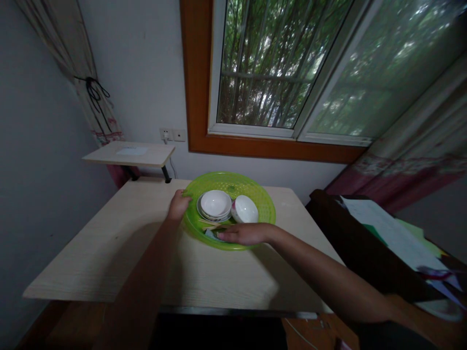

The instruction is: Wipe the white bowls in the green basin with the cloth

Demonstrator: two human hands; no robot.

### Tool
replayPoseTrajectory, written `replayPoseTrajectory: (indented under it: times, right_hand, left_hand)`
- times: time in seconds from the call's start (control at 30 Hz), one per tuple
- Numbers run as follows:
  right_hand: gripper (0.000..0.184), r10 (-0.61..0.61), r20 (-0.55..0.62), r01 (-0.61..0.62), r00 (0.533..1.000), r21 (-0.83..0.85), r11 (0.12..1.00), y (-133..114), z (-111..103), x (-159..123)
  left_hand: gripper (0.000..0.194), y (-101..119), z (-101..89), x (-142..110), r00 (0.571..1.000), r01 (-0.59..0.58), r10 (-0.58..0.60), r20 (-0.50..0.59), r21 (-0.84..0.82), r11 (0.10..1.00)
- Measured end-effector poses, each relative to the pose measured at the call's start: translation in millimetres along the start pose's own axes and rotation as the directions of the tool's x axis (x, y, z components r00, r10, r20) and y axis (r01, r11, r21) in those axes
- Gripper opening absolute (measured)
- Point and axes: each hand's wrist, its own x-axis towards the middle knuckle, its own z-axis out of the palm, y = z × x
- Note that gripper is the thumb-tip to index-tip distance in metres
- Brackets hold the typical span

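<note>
Steadying the green basin (pixel 264 201), I judge: left hand (pixel 178 205) pinching its rim; right hand (pixel 248 234), grip unclear, needs care beside chopsticks (pixel 209 222).

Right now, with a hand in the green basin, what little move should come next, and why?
I'd probably have the right hand lift the pale cloth-like thing gently: its fingers are right at it, the chopsticks lie close by, and the left hand holds the green basin by its rim.
</note>
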Motion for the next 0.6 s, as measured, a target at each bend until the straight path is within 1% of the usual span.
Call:
replayPoseTrajectory:
  times: [0.07,0.13,0.23,0.3,0.4,0.47,0.53,0.6]
  right_hand:
    - [0.062,0.038,-0.023,-0.038,0.999,-0.016,0.999,4,2,0]
    - [0.059,0.131,-0.039,-0.135,0.991,-0.093,0.987,12,-1,-5]
    - [0.059,0.297,-0.056,-0.302,0.953,-0.224,0.927,30,-12,-19]
    - [0.060,0.380,-0.050,-0.377,0.924,-0.286,0.881,43,-21,-30]
    - [0.045,0.411,-0.067,-0.407,0.909,-0.354,0.842,54,-35,-40]
    - [0.036,0.432,-0.105,-0.436,0.896,-0.391,0.810,55,-41,-42]
    - [0.035,0.472,-0.163,-0.492,0.866,-0.436,0.754,53,-45,-41]
    - [0.034,0.498,-0.247,-0.551,0.831,-0.480,0.682,51,-47,-39]
  left_hand:
    - [0.042,1,0.0,0,1.000,0.006,-0.006,-0.023,-0.004,1.000]
    - [0.040,3,-0.1,-1,1.000,0.012,-0.012,-0.017,-0.001,1.000]
    - [0.039,4,-0.4,-2,1.000,0.008,-0.008,-0.003,-0.017,1.000]
    - [0.040,5,-1.0,-2,1.000,0.002,-0.002,0.010,-0.028,1.000]
    - [0.038,7,-3.2,-3,1.000,-0.003,0.004,0.030,-0.025,1.000]
    - [0.038,10,-5.3,-5,0.999,-0.006,0.006,0.044,-0.017,1.000]
    - [0.038,13,-7.1,-8,0.998,-0.008,0.009,0.066,-0.013,1.000]
    - [0.038,16,-8.3,-10,0.996,-0.017,0.018,0.089,-0.014,1.000]
